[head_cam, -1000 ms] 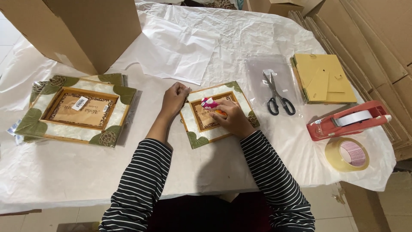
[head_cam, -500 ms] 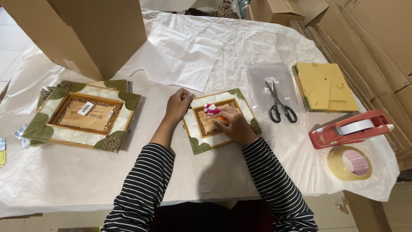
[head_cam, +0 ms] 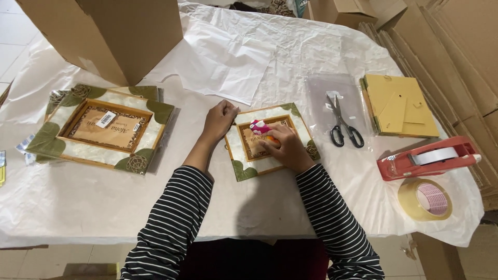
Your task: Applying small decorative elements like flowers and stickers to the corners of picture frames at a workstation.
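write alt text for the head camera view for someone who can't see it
A person in striped sleeves steadies a small picture frame with the left hand while the right hand presses a pink and orange tool on its centre. A larger frame lies left; scissors and a red tape dispenser lie right.

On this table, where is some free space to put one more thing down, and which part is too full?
Free: the white paper in front of the large frame, and the stretch between that frame and the left hand. Also the sheet behind the small frame. Crowded: the right side, with scissors, yellow boards, tape dispenser and tape roll.
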